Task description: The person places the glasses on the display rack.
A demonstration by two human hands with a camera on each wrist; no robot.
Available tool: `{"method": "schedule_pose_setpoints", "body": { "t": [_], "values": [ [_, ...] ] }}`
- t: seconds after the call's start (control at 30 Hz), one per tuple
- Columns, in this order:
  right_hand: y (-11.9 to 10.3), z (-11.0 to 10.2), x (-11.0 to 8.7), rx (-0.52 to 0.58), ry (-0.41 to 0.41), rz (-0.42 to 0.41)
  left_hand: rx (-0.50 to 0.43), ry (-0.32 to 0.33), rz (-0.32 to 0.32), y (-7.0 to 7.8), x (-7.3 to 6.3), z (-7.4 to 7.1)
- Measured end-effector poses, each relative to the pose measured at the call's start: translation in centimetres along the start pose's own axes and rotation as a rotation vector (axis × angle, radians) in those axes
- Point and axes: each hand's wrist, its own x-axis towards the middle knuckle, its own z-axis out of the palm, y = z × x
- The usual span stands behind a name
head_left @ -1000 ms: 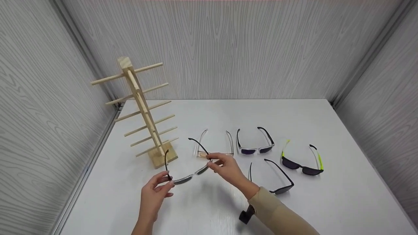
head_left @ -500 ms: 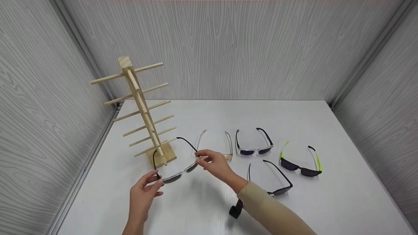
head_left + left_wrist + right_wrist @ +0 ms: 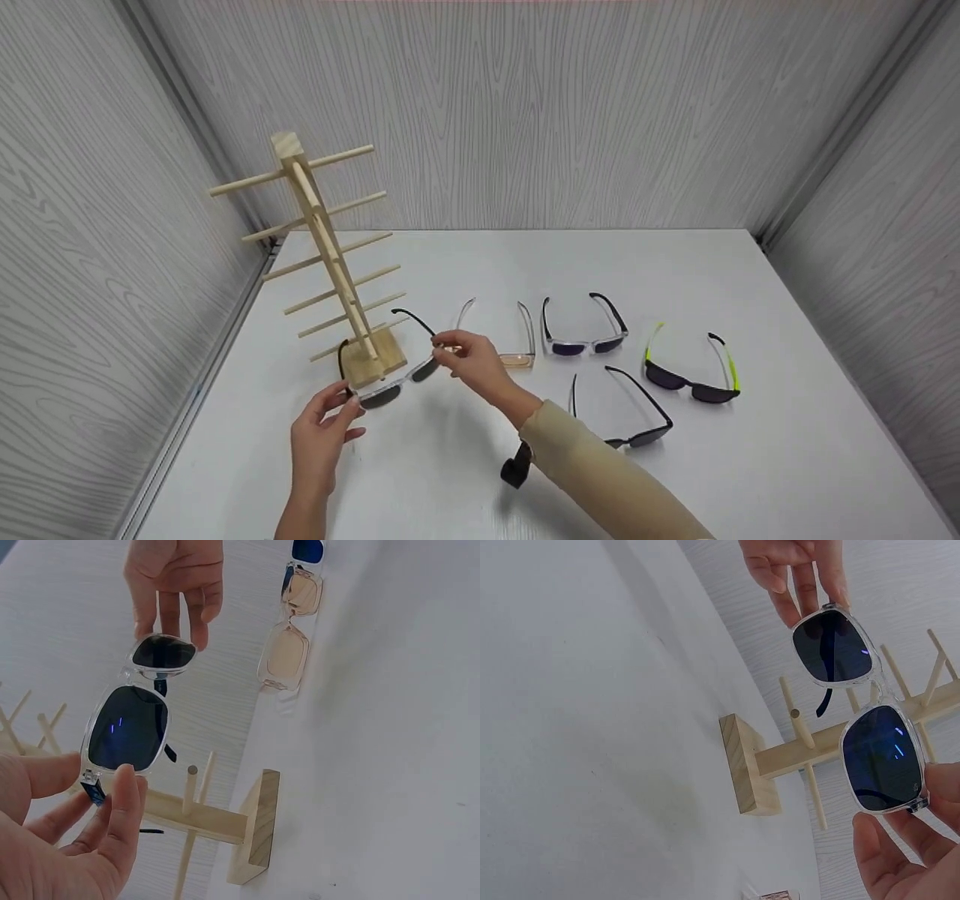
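Note:
Both hands hold one pair of sunglasses (image 3: 382, 394) with a clear frame, dark lenses and black temples. My left hand (image 3: 324, 427) pinches its left hinge corner, and my right hand (image 3: 474, 367) pinches the right one. The temples are unfolded and point away from me, toward the wooden display rack (image 3: 330, 247). In the head view the sunglasses overlap the rack's base (image 3: 375, 356), and the left temple passes to the left of it. The left wrist view shows the lenses (image 3: 129, 727) facing the camera, with thumb and fingers at the hinge. Pegs stick out along the rack's post, bearing no glasses.
On the white table (image 3: 750, 480) lie clear glasses with orange lenses (image 3: 516, 361), clear-framed sunglasses with black temples (image 3: 589, 348), black sunglasses (image 3: 649, 436) and black sunglasses with yellow-green temples (image 3: 691, 385). Grey wood-patterned walls (image 3: 480, 112) enclose the back and sides.
Both hands have carried the sunglasses left and slightly away from me, up to the rack's base. The front has tipped so its lenses show more. The other glasses have stayed put.

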Motion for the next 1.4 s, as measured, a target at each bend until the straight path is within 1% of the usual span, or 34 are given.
{"method": "schedule_pose_setpoints", "body": {
  "t": [0.03,0.17,0.3,0.4,0.5,0.6,0.7,0.8,0.9,0.97,1.03,1.17,1.27,1.4],
  "values": [
    [-0.5,0.1,-0.1,0.001,-0.002,0.002,0.004,0.004,0.008,0.0,0.2,0.0],
    [-0.7,0.5,0.6,0.013,-0.019,0.020,0.029,0.036,0.040,0.1,0.8,-0.2],
    [1.1,0.7,2.3,0.031,-0.005,0.050,0.016,0.052,0.055,0.0,1.4,0.0],
    [2.5,0.7,3.5,0.035,0.022,0.067,-0.008,0.054,0.045,-0.1,1.7,0.3],
    [2.9,0.9,4.3,0.027,0.026,0.074,-0.028,0.060,0.043,-0.2,1.9,0.3],
    [2.7,1.1,5.0,0.000,0.000,0.072,-0.042,0.070,0.049,-0.2,2.2,0.2],
    [2.2,1.3,5.2,-0.022,-0.029,0.073,-0.055,0.085,0.050,-0.2,2.7,0.2],
    [1.0,1.4,4.9,-0.020,-0.051,0.084,-0.058,0.100,0.047,-0.2,3.1,0.2],
    [0.2,1.4,4.7,0.011,-0.067,0.094,-0.061,0.107,0.048,-0.2,3.4,0.3],
    [0.7,1.4,4.9,0.028,-0.069,0.091,-0.060,0.105,0.048,-0.3,3.6,0.4],
    [1.7,1.5,5.4,0.035,-0.058,0.084,-0.057,0.103,0.049,-0.3,3.8,0.5],
    [3.4,1.8,6.6,0.009,-0.047,0.072,-0.062,0.111,0.041,-0.5,4.3,0.5],
    [4.0,2.2,7.0,0.006,-0.056,0.091,-0.076,0.120,0.027,-0.7,4.7,0.4],
    [4.2,2.6,6.9,0.035,-0.067,0.118,-0.087,0.123,0.022,-0.9,5.0,0.2]
  ]
}}
